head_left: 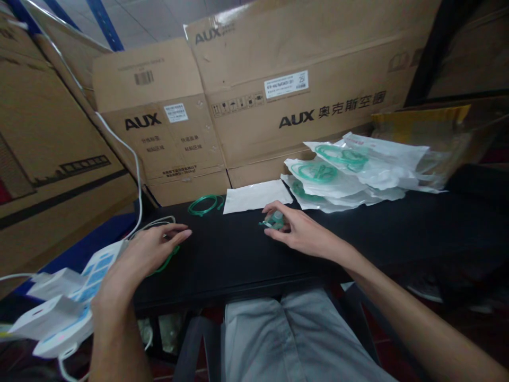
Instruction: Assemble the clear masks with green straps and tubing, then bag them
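Note:
My right hand (296, 228) is closed around a small translucent green plastic piece (277, 217) with a pale round part, just above the black table (230, 254); its exact kind is hard to tell. My left hand (155, 246) hovers at the table's left with fingers loosely stretched and nothing visible in them. Beneath it shows part of a bright green strap or tube (169, 261), mostly hidden by the hand. A coiled green tube (204, 205) lies farther back. Beside it a white pouch (256, 196) lies flat against the boxes.
Several white-backed clear pouches (350, 180) holding green tubing are piled at the back right. Large cardboard boxes (254, 132) stand along the back. A white power strip (89, 297) with plugged-in adapters sits at the left, its white cable (137, 164) rising behind.

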Motion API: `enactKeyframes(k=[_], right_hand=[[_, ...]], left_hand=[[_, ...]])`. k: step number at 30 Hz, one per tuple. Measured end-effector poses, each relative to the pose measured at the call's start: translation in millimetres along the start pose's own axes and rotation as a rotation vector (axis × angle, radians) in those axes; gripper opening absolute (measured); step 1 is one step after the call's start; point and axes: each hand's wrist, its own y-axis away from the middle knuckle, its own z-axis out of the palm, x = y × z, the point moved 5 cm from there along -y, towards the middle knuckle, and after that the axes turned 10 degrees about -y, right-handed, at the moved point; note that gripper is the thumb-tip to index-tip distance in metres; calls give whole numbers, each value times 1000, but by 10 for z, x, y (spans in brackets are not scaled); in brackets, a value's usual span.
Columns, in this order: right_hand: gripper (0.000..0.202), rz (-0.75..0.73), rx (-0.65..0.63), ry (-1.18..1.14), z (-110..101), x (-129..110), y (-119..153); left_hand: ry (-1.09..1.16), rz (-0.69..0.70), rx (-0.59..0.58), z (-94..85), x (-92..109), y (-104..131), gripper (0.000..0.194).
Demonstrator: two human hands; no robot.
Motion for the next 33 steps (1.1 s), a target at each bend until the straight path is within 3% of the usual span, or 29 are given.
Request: enactKeyframes(k=[5,8,11,15,20,23,26,29,33], right_hand=[[51,2,-104,-98,151,-29,37],[47,-91,-108,-17,180,-31,37],[34,-148,-88,52,162,-42,27],[35,-130,-52,-32,123,-90,14],[57,-254,-52,-48,150,-179,21],[68,-303,-59,-47,186,-166,28],[75,-303,-64,-70,208,-145,39],[86,-222,-88,-176,212,-121,36],[87,39,-32,-471,182,-10,-11]], left_hand=[[207,355,-132,192,1113,185,44],[282,468,-174,351,1468,233,43],[280,431,-107,441,1490,172,49],[334,354,-29,477,1332,60,48],[657,217,-108,581,1239,-30,47],[880,163,-169,647,1285,-36,44],[965,156,-215,684,1336,-28,39],[1011,156,-209,691,1330,-35,35],[1086,178,-171,671,1313,-42,28]])
